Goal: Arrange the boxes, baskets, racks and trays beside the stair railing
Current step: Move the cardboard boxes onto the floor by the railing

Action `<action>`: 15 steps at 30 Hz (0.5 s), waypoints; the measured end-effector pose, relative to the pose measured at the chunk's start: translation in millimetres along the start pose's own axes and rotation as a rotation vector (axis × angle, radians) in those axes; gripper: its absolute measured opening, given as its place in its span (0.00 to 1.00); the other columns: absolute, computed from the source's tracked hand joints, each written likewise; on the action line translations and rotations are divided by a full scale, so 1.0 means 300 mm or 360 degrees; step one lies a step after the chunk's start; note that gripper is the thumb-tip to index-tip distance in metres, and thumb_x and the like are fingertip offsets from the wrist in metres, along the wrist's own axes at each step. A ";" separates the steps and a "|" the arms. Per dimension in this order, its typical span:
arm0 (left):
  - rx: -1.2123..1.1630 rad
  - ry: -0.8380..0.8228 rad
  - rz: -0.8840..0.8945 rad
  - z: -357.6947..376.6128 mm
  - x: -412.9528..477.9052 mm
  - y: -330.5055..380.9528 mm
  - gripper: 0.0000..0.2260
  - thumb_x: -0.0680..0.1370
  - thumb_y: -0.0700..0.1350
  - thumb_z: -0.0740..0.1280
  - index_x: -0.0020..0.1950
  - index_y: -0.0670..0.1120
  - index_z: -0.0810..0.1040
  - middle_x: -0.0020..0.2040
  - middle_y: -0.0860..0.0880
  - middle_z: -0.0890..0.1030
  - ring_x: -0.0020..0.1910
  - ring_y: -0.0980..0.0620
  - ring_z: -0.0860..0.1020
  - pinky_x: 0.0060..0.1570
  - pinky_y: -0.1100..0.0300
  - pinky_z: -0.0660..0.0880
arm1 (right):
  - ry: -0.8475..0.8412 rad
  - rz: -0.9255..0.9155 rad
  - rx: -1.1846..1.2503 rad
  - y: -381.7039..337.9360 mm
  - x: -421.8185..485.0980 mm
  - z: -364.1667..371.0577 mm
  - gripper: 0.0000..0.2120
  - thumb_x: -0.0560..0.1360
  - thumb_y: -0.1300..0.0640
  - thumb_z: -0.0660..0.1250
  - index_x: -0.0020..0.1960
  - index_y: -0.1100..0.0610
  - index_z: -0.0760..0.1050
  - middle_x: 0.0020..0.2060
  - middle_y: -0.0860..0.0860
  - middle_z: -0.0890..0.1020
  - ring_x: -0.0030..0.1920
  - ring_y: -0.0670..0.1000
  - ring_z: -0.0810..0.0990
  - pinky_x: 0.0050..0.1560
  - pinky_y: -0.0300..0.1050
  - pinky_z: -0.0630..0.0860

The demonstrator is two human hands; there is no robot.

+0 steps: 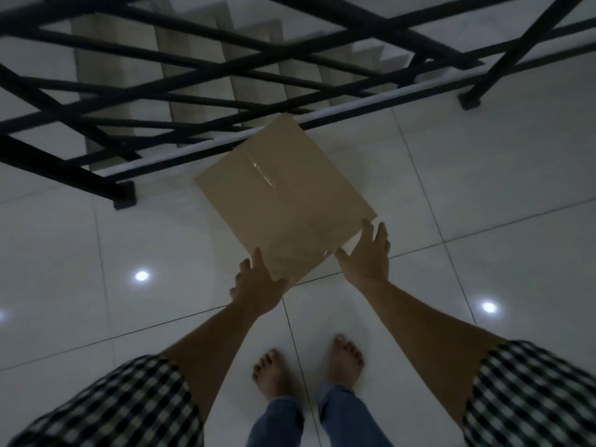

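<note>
tile floor [483,195]; taped-shut brown cardboard box [283,201]

Dim, seemingly white tiled floor [483,175]

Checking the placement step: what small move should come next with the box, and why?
Probably turn the cardboard box square to the stair railing: it sits skewed, far corner at the rail, left hand and right hand at its near corner.
</note>
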State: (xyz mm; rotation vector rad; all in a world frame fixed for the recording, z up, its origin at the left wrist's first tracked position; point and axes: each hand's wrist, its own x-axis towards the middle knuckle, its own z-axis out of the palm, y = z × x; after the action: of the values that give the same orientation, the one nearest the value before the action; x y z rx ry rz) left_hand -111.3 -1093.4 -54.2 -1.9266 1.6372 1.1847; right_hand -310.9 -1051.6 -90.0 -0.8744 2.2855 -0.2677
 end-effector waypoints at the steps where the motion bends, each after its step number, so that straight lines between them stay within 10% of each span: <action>1: 0.0145 0.0036 0.0021 -0.026 -0.046 0.011 0.43 0.73 0.63 0.66 0.79 0.51 0.47 0.75 0.43 0.60 0.70 0.39 0.66 0.65 0.43 0.66 | -0.0033 0.0024 0.0002 -0.002 -0.050 -0.035 0.43 0.74 0.44 0.71 0.79 0.51 0.51 0.80 0.57 0.49 0.78 0.61 0.52 0.71 0.60 0.64; 15: 0.1207 0.0301 0.1022 -0.318 -0.751 0.271 0.32 0.78 0.63 0.57 0.79 0.54 0.52 0.79 0.45 0.51 0.75 0.39 0.55 0.72 0.41 0.51 | 0.0208 0.0166 -0.0050 -0.042 -0.778 -0.595 0.43 0.76 0.33 0.62 0.81 0.51 0.47 0.80 0.56 0.49 0.80 0.59 0.49 0.76 0.64 0.54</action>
State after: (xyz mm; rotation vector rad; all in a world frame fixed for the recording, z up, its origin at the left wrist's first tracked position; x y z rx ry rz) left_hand -148.2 -1040.3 195.3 -1.0844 2.4408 0.4085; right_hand -291.8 -916.2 170.2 -0.7704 2.4537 -0.2501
